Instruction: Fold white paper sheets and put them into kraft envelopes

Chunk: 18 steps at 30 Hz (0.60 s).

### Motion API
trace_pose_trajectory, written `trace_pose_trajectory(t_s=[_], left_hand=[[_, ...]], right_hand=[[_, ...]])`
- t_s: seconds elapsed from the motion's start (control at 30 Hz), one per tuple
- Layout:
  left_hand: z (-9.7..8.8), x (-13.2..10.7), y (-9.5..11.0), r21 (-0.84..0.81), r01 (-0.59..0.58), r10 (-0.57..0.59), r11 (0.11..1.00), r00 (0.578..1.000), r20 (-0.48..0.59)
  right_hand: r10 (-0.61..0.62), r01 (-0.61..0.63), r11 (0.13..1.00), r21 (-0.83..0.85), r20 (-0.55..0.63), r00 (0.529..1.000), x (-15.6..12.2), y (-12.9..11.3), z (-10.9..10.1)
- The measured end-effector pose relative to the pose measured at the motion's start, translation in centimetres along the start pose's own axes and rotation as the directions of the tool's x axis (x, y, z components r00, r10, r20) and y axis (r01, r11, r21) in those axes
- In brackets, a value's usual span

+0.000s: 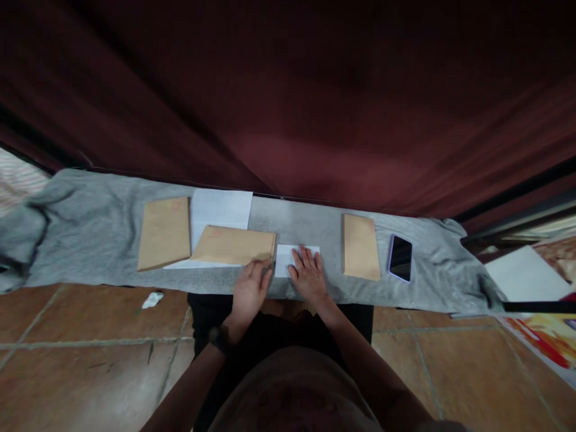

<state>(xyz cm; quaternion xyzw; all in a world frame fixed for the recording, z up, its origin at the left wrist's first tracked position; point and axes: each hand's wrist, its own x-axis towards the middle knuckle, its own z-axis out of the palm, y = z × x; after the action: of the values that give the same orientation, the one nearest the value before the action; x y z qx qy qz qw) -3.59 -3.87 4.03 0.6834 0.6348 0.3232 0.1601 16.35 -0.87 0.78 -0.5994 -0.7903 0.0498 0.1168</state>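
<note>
No writing in view is sharp enough to read.
Just left of the small folded white paper sheet (284, 258), the tan paper envelope lying lengthwise (234, 246) carries a faint reddish print near its far left corner, too blurred to read. Further left of the sheet, the upright tan paper envelope (164, 234) shows a similar reddish smudge by its far edge, equally unreadable. Right of the sheet, the third tan paper envelope (360, 247) bears only a pale reddish trace. Far right of the sheet, the red-and-yellow printed poster (544, 342) shows colours, no legible letters.
</note>
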Motion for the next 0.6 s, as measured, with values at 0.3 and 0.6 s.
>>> trace_pose_trajectory(t_s=[0.3, 0.6], left_hand=[[5.5, 1.4, 1.5, 0.312, -0.466, 0.377, 0.828, 0.875, 0.305], [5.4, 1.5, 1.1, 0.287, -0.475, 0.371, 0.832, 0.860, 0.349]], right_hand=[[-0.053, 0.055, 0.998, -0.027, 0.072, 0.996, -0.4, 0.8, -0.7], [-0.079, 0.080, 0.997, -0.023, 0.064, 0.995, -0.5, 1.9, -0.7]])
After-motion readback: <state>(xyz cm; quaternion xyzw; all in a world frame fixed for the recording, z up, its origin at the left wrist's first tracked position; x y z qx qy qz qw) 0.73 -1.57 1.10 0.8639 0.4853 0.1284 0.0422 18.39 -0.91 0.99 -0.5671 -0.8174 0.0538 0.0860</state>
